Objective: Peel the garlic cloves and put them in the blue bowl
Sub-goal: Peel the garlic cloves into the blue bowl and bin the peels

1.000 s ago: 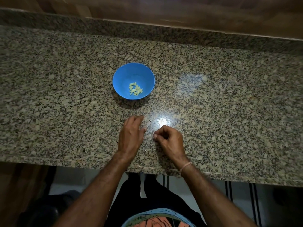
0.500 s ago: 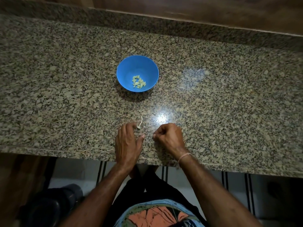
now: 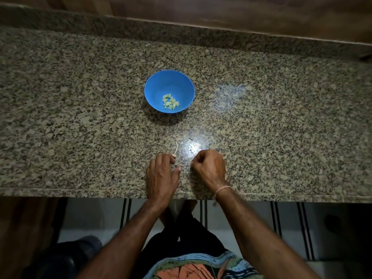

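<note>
Drawn back, left hand lies flat, grip wide, beside stem; right hand curled, its grip's contents hidden.

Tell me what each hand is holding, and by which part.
Left hand holds nothing: it lies on the counter, a fingertip beside a pale stalk. Right hand has its fingers curled; anything inside is hidden, so it cannot be told.

Speckled granite counter, two things on it.
A blue bowl stands well beyond the left hand; a pale stalk lies at that hand's fingertips.
</note>
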`<state>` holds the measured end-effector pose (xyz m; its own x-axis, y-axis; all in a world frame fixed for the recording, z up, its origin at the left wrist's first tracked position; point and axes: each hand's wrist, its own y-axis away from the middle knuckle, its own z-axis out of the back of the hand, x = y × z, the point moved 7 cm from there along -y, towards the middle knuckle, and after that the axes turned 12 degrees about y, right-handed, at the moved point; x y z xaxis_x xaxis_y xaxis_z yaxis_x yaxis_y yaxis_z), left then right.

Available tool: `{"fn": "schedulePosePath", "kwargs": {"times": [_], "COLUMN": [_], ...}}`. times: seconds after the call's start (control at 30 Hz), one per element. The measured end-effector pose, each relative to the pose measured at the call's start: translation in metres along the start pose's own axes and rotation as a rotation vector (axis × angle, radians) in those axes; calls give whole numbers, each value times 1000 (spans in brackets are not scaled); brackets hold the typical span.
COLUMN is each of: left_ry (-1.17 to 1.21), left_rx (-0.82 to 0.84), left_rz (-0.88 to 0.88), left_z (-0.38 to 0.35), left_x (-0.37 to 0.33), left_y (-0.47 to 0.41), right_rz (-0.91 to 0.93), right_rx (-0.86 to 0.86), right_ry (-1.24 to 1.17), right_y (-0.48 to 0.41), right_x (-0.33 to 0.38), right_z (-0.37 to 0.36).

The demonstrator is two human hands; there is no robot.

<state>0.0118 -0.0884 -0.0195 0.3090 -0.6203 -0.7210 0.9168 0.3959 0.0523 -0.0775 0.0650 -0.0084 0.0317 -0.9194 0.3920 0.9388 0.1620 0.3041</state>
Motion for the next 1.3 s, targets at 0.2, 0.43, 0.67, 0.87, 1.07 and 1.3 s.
{"fn": "schedulePosePath", "kwargs": {"times": [0.2, 0.43, 0.67, 0.87, 1.07, 1.3], "left_ry": [-18, -14, -60, -65, -43, -44], "left_rx": [40, 47, 53, 60, 55, 44], "left_rz": [-6, -16, -3, 1, 6, -3], "left_z": [1, 2, 2, 1, 3, 4], "left_x": [0, 0, -3, -4, -4, -7], "left_y": [0, -2, 1, 0, -1, 0], "right_rz": [6, -5, 2, -6, 24, 130], "right_rx": [-61, -21, -22, -59, -92, -91], "right_ry": [-7, 23, 159, 179, 201, 361], "right_y": [10, 6, 4, 6, 14, 19], "right_x": [0, 1, 8, 10, 16, 33], "right_z": [-1, -6, -7, -6, -5, -12]}}
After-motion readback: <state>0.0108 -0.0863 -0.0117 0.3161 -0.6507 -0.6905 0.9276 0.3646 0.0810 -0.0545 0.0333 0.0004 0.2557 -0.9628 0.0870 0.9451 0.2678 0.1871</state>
